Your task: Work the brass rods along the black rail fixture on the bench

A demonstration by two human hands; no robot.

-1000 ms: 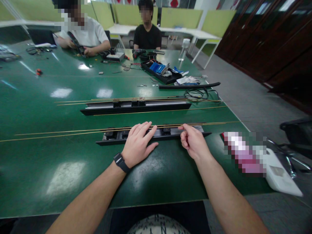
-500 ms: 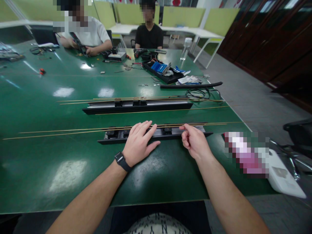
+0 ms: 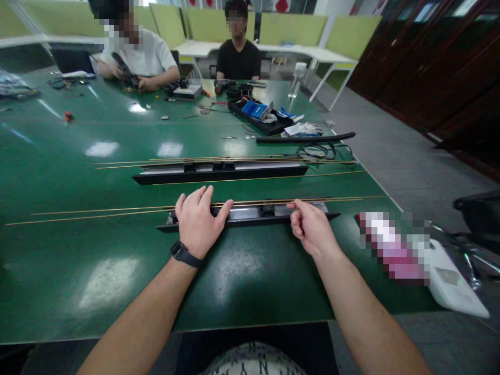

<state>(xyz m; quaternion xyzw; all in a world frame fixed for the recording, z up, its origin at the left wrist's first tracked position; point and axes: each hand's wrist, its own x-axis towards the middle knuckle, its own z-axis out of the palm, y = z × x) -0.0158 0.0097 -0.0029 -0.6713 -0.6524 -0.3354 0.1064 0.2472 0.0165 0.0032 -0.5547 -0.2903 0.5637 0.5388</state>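
A long rail with a black edge (image 3: pixel 250 223) and a silvery channel lies across the near part of the table, with black blocks inside it. Thin brass-coloured rods (image 3: pixel 97 210) run lengthwise along its top and stick out well past its left end. My left hand (image 3: pixel 197 224) is open over the rail's left part, fingers apart, covering some of the blocks. At the right part, my right hand (image 3: pixel 312 226) is curled closed, its index fingertip at the rods. Whatever its fingers may hold is hidden.
A second black rail (image 3: pixel 222 174) with more thin rods lies parallel behind. Beyond it are a black strip (image 3: pixel 304 138), coiled cable (image 3: pixel 318 151) and a black tray (image 3: pixel 253 120) holding blue items. A white object (image 3: pixel 453 281) sits at the right edge. Two people sit across the table.
My left hand has slid left along the rail, uncovering its middle stretch, and its fingers have spread somewhat. My right hand has stayed in place.
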